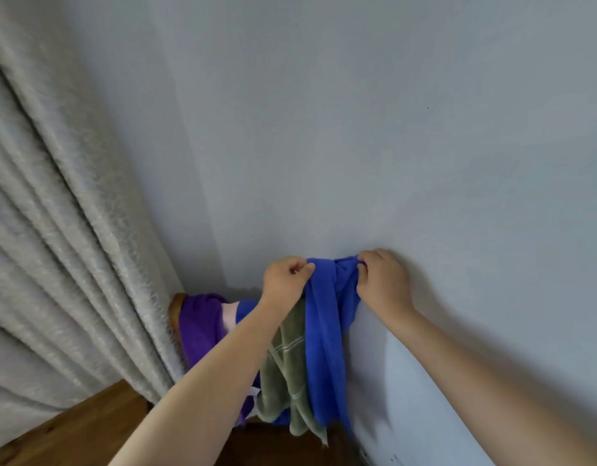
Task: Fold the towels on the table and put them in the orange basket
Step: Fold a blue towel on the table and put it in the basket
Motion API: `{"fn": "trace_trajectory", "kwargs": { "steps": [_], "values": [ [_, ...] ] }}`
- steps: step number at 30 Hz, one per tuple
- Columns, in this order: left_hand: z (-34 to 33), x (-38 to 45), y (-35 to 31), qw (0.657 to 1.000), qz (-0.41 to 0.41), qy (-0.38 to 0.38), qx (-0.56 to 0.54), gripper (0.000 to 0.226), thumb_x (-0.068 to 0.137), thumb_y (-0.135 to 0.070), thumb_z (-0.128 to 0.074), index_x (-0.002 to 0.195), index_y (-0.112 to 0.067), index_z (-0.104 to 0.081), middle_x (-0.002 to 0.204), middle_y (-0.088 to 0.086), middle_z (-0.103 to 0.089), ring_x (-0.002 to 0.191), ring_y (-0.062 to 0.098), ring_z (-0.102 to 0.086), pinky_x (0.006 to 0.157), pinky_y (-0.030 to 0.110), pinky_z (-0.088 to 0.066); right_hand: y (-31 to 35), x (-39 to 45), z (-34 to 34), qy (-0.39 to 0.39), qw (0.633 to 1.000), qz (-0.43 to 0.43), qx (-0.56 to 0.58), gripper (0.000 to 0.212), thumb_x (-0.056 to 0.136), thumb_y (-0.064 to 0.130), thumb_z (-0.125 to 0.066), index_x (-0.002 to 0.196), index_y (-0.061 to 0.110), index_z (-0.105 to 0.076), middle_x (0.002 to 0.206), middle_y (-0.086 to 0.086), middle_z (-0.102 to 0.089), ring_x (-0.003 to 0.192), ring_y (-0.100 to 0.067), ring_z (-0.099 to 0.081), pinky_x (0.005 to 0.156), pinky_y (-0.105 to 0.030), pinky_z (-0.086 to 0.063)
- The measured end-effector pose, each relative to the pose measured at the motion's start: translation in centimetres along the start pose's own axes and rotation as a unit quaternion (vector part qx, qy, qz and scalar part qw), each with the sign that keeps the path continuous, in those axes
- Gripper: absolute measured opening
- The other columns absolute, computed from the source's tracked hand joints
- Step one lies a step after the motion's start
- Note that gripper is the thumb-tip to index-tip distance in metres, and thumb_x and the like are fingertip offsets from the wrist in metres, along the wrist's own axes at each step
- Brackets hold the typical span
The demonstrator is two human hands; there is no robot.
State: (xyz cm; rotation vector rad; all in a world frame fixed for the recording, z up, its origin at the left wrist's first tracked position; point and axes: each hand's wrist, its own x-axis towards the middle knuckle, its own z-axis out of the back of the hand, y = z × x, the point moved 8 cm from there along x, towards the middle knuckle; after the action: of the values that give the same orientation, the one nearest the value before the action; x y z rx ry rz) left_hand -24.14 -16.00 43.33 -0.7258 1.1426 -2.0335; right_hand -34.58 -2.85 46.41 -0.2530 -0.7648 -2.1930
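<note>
A person's left hand (285,279) and right hand (381,280) each pinched the top edge of a bright blue cloth towel (325,331), fingers curled tight around bunched fabric, holding it raised in front of a pale grey wall (357,129). The towel hung with its long axis running almost straight down from the two grips, its loose lower end pointing toward the brown wooden table (88,428) below. Just under the left hand, an olive-green towel with thin pale stripes (283,375) hung beside the blue one, touching it. Farther left of that grip lay a crumpled purple towel (199,327), next to a pleated beige curtain (55,247).
</note>
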Motion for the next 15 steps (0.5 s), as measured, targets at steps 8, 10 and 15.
{"fn": "trace_trajectory", "kwargs": {
  "steps": [8,10,15],
  "values": [
    [5.0,-4.1,-7.0,0.995,-0.066,-0.035,-0.063,0.033,0.086,-0.011,-0.059,0.055,-0.018,-0.050,0.052,-0.004,-0.041,0.044,0.004,-0.039,0.042,0.007,-0.031,3.9,-1.8,8.7,-0.065,0.995,0.054,0.046,0.019,0.088,0.002,-0.042,0.091,-0.004,-0.060,0.096,-0.019,-0.059,0.088,-0.033,-0.054,0.069,-0.032,-0.036],
    [6.9,-6.1,-7.9,0.995,-0.058,-0.059,-0.058,0.034,0.085,-0.013,-0.060,0.053,-0.021,-0.051,0.051,-0.007,-0.043,0.039,0.000,-0.042,0.040,0.004,-0.031,5.1,-3.0,10.3,-0.068,0.994,0.069,0.058,0.019,0.088,0.004,-0.044,0.092,-0.003,-0.061,0.096,-0.017,-0.059,0.088,-0.032,-0.055,0.071,-0.032,-0.038],
    [11.8,-12.6,-8.8,0.989,-0.027,-0.144,-0.022,0.031,0.083,-0.013,-0.060,0.055,-0.014,-0.048,0.050,-0.005,-0.040,0.050,0.009,-0.032,0.050,0.019,-0.030,8.3,-7.3,13.3,-0.072,0.982,0.147,0.094,0.016,0.086,0.005,-0.049,0.090,-0.003,-0.062,0.093,-0.020,-0.061,0.086,-0.034,-0.056,0.069,-0.031,-0.037]
  ]
}}
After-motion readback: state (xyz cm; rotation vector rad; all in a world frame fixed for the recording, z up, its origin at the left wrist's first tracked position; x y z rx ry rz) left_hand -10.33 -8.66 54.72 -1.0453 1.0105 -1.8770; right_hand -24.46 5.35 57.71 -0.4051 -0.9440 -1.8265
